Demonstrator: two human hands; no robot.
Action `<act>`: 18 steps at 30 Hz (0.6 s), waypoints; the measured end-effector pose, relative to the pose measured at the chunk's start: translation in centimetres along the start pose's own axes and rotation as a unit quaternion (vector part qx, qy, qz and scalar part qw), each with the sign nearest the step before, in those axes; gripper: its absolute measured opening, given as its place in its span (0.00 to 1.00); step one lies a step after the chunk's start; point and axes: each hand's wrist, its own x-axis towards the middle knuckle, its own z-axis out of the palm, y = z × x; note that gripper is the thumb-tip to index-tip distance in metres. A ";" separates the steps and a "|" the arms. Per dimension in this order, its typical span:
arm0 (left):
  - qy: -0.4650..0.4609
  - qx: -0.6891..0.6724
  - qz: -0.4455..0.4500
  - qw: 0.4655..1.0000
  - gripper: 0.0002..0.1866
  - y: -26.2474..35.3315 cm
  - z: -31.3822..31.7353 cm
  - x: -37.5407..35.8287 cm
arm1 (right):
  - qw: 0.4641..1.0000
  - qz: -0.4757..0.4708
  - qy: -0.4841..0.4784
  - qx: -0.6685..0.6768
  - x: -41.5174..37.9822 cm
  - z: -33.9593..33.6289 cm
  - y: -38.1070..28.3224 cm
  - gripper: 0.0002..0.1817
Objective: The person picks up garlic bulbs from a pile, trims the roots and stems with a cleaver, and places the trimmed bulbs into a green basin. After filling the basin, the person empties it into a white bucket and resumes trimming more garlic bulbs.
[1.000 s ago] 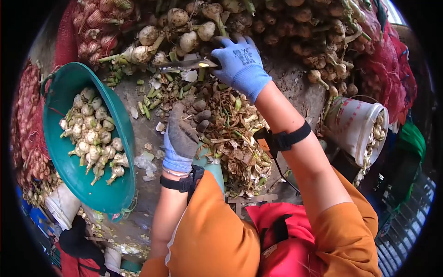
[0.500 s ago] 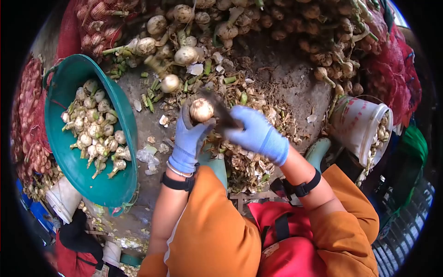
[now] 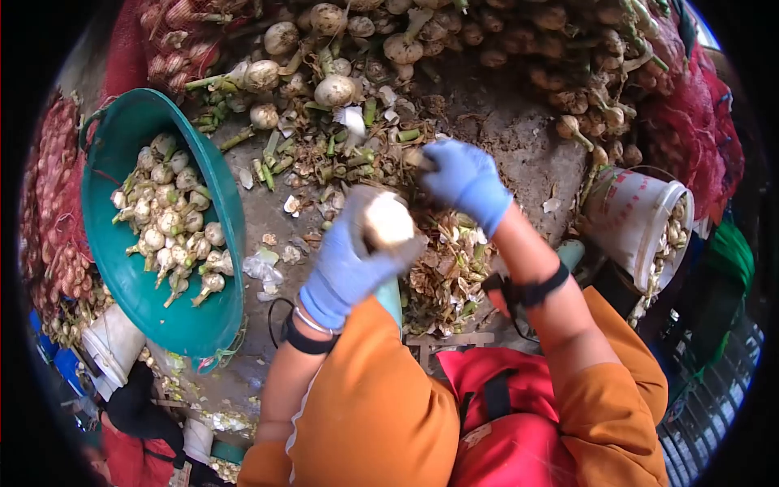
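My left hand [image 3: 345,264], in a blue glove, is closed around a pale, peeled-looking garlic bulb [image 3: 389,221], blurred by motion. Up and to the right of it, my right hand [image 3: 466,183], also gloved in blue, has its fingers wrapped round the knife; only a blurred brownish end [image 3: 416,159] shows past the fingers, and the blade cannot be made out. The two hands are apart. Below them lies a heap of dry peelings [image 3: 450,280], with cut green stem pieces [image 3: 272,158] on the floor beyond.
A green basin [image 3: 174,312] of trimmed garlic stands tilted at left. Untrimmed bulbs [image 3: 333,89] pile up at the back. At right a white bucket [image 3: 621,207] lies tipped with peelings at its mouth. Red net sacks [image 3: 706,122] flank the area. Another person's red garment [image 3: 134,458] shows at lower left.
My right hand has moved up and away from the bulb with the knife. My left hand has shifted right and down, turning the bulb, which now shows a whiter face.
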 end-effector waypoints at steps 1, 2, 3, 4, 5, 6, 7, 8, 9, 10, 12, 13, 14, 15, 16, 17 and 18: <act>-0.003 0.073 0.083 0.994 0.32 0.5 0.4 -0.1 | 0.991 0.068 -0.022 0.114 0.3 0.4 1.9 0.11; 0.003 0.147 0.171 0.974 0.32 0.8 0.5 0.3 | 0.966 0.127 -0.040 0.223 1.0 -0.4 2.2 0.11; 0.002 -0.015 0.064 0.998 0.36 -0.1 0.6 0.7 | 0.893 0.146 -0.067 0.420 0.7 -0.4 1.7 0.14; 0.042 0.250 0.204 0.946 0.42 -0.6 -0.3 1.7 | 0.865 0.137 -0.129 0.465 0.2 -0.4 1.5 0.15; 0.073 0.248 0.175 0.950 0.42 -1.7 -0.2 1.6 | 0.833 0.121 -0.130 0.524 -0.9 -0.3 0.1 0.15; 0.113 0.250 0.159 0.948 0.43 -3.1 -0.1 2.4 | 0.803 0.090 -0.123 0.576 -1.2 -0.5 -1.4 0.16; 0.139 -0.151 0.048 0.978 0.40 -3.5 1.3 2.3 | 0.811 0.040 -0.068 0.579 -1.7 -1.0 -2.8 0.18; 0.104 -0.259 -0.036 0.960 0.35 -3.0 0.3 2.1 | 0.851 0.032 -0.065 0.519 -2.4 -2.7 -4.1 0.17; 0.099 -0.307 -0.016 0.946 0.32 -3.3 -0.2 1.2 | 0.939 -0.056 -0.015 0.340 -2.2 -2.6 -3.8 0.16; 0.096 -0.355 0.005 0.930 0.28 -3.5 -0.6 0.3 | 0.979 -0.143 0.036 0.144 -1.7 -2.6 -3.1 0.16; 0.187 -0.161 0.006 0.969 0.23 -1.6 -2.6 0.7 | 0.996 -0.062 -0.004 0.065 -0.2 -0.9 0.6 0.14; 0.149 -0.258 0.040 0.954 0.25 -0.7 -4.6 1.0 | 0.997 -0.003 -0.034 0.066 0.1 -1.6 1.8 0.14; 0.114 -0.368 0.080 0.920 0.30 -0.4 -6.7 0.7 | 0.993 0.061 -0.067 0.069 0.0 -2.0 2.7 0.14; -0.062 -0.568 0.160 0.805 0.34 -0.1 -8.7 0.8 | 0.966 0.114 -0.054 0.226 -0.4 -1.5 3.5 0.14; -0.082 -0.605 0.210 0.764 0.39 -1.1 -9.9 1.1 | 0.910 0.166 -0.042 0.378 -0.9 -0.7 3.8 0.15; 0.035 -0.560 0.164 0.811 0.37 -0.3 -9.6 2.4 | 0.904 0.151 -0.043 0.397 -1.5 -1.4 2.9 0.16; 0.146 -0.502 0.125 0.843 0.36 0.7 -9.5 4.6 | 0.940 0.102 -0.046 0.322 -1.3 -0.3 3.6 0.17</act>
